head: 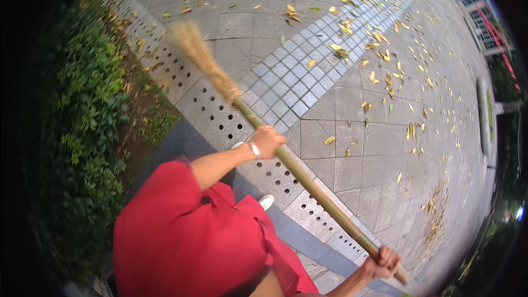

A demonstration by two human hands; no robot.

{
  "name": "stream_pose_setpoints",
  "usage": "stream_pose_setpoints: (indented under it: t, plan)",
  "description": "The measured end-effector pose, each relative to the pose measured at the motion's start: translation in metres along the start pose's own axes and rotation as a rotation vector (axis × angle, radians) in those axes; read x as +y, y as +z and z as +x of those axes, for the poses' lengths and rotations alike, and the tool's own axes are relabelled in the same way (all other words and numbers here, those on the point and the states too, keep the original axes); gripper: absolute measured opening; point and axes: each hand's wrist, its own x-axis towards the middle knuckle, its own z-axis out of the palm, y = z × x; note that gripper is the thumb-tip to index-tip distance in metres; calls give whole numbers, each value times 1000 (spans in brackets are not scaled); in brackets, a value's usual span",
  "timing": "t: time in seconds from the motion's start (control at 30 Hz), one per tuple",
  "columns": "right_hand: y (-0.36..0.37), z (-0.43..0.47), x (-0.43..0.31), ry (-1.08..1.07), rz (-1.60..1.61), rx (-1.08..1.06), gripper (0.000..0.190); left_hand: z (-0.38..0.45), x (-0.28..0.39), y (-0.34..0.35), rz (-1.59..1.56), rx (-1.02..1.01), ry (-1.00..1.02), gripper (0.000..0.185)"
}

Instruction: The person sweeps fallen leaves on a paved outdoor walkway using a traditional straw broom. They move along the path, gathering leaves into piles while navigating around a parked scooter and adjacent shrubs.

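A long broom with a thick bamboo handle [315, 189] and bristles of straw-like fibre [206, 64] slants across the view from upper left to lower right. My left hand [267, 142], with a white band at the wrist, is closed around the handle a short way behind the bristles. Near the handle's other end, my right hand [383, 262] grips it, and a short stub sticks out past the fist. The bristle tip is blurred over the drain strip. I cannot tell whether it touches the ground.
Yellow and brown leaves [341, 53] lie scattered over the stone paving [317, 138], with a denser line [434, 212] at right. A perforated drain strip [231, 117] passes by my white shoes [267, 202]. Green shrubs [88, 90] border the left. A low planter [483, 117] stands far right.
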Motion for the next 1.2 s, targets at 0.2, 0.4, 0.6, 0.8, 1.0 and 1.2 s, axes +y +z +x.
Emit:
stream_pose_setpoints:
  t: [0.2,0.4,0.6,0.8,1.0,1.2]
  plan:
    - [8,-21,52,118,-134,94,36,-74,-39,14,9,-352,-216,11]
    - [9,-106,-43,-405,-335,196,42,70,95,151,-202,-341,411,15]
    - [-54,-131,-103,-604,-409,290,40,198,197,162,-303,-17,640,10]
    - [-99,-167,-321,-325,-240,295,38,22,324,114,-378,-365,629,7]
    - [30,-223,-450,-547,-618,211,39,-45,499,136,-738,-642,1062,20]
    - [-38,-244,-326,-982,-866,124,30,93,540,271,-526,-301,1018,11]
